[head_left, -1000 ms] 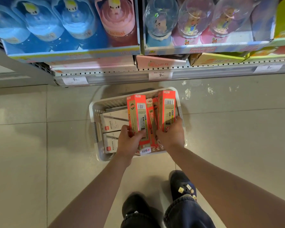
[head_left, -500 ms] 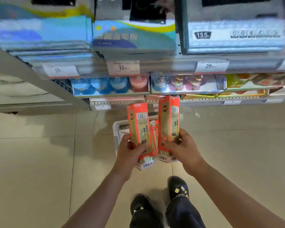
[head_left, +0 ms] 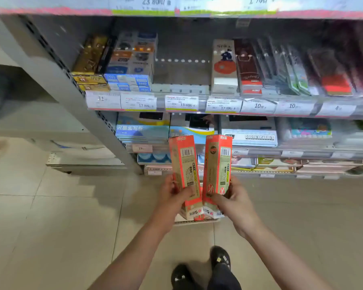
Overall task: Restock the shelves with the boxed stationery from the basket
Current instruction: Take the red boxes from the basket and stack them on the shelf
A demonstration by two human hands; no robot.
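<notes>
My left hand (head_left: 172, 195) grips a tall orange stationery box (head_left: 184, 168) by its lower end. My right hand (head_left: 231, 195) grips a matching orange box (head_left: 217, 164), with at least one more box end showing below it. Both boxes are upright, side by side, in front of the lower shelves. The white basket (head_left: 197, 221) on the floor is almost hidden behind my hands; only its near rim shows. An open gap (head_left: 180, 74) lies on the upper shelf between blue boxes and a white box.
Grey metal shelving (head_left: 105, 130) fills the upper view, with price labels (head_left: 180, 103) along the shelf edges. Gold and blue boxes (head_left: 113, 65) stand left of the gap, packaged goods right. Tiled floor (head_left: 50, 216) spreads left. My shoes (head_left: 197, 271) are at the bottom.
Both hands have lifted the orange boxes up out of the basket. My view has tilted upward, bringing higher shelves and the gap into sight.
</notes>
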